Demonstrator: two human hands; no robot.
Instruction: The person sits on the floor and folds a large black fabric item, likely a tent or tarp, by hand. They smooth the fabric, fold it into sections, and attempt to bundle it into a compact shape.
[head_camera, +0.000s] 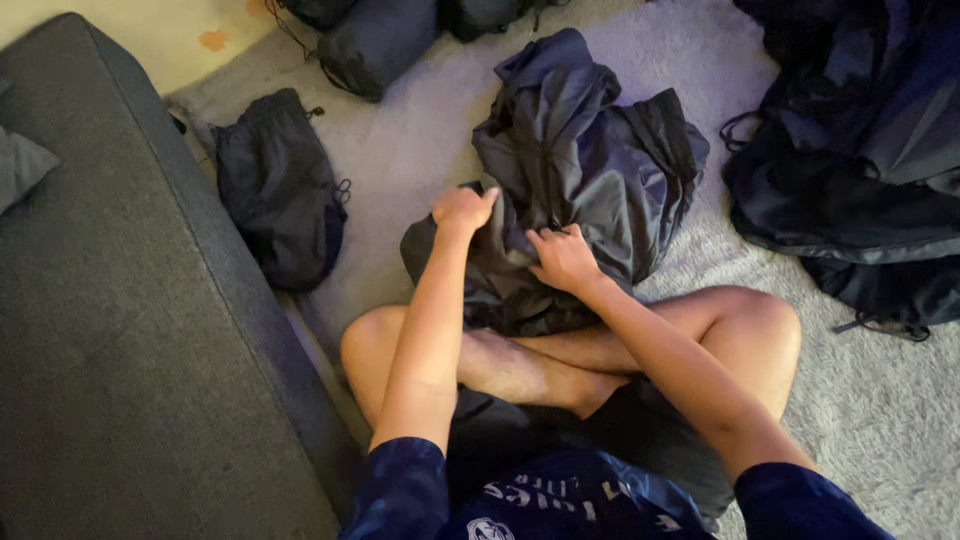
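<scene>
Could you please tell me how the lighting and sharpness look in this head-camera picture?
Head view: dim, warm indoor light with no glare; the dark jacket loses fold detail in shadow; the left hand and right hand on it look slightly soft; the grey rug shows grain.

No packages, labels, signs or screens visible.

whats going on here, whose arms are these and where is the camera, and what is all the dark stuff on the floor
The one picture comes from a camera on a person's head, looking down at their own crossed legs and bare arms. They sit on a pale carpet beside a grey sofa. Both the left hand and the right hand grip a crumpled dark jacket lying in front of them. A small dark drawstring bag lies to the left, stuffed dark rolls at the top, and a heap of dark fabric on the right.
</scene>
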